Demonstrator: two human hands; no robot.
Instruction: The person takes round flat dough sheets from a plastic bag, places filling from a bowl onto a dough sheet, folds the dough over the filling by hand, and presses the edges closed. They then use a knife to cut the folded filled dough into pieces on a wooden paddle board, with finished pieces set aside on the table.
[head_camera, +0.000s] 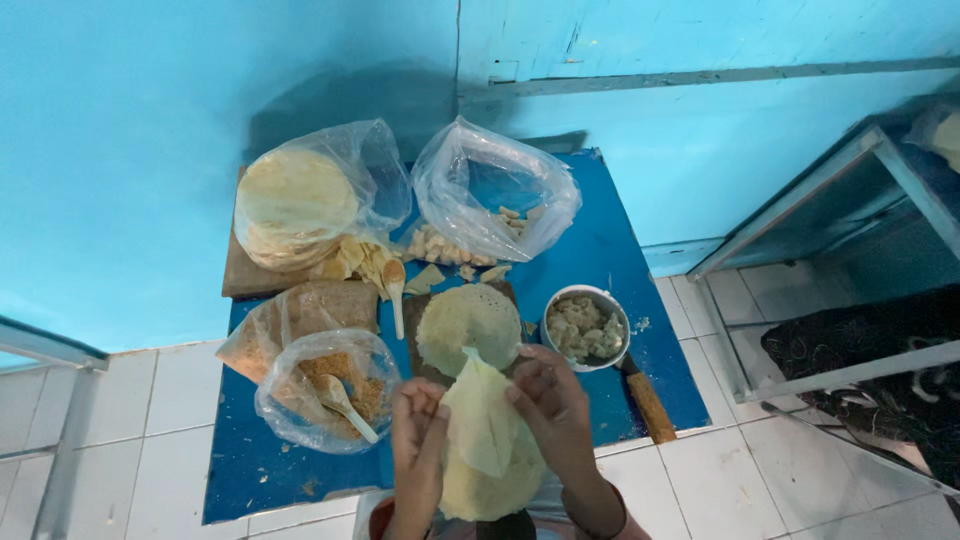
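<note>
From my remote seat, the biggest thing in view is the blue table, set against a turquoise wall with white floor tiles around it. At ten o'clock on it a clear bag of stacked round wrappers rests on a brown board. At twelve o'clock an open plastic bag holds a few pale cut pieces. At eight o'clock lies a bag of brown crumbs with a pale spoon in it, and a second crumb bag just behind. A round wrapper lies flat near the centre, a wooden spoon at its eleven o'clock, and a small metal bowl of lumpy filling at its three o'clock. A wooden handle sticks out at five o'clock.

At six o'clock, over the table's near edge, I see the folded wrapper held up between both hands. My left hand pinches its left edge with fingers closed on the sheet; my right hand clamps the right edge, fingers curled over the top fold.

I judge this sheet light, thin and limp, likely to tear or crease if pulled hard. Hold belongs along the folded edges, with flat fingertips and gentle pressure, not at the sagging middle.
</note>
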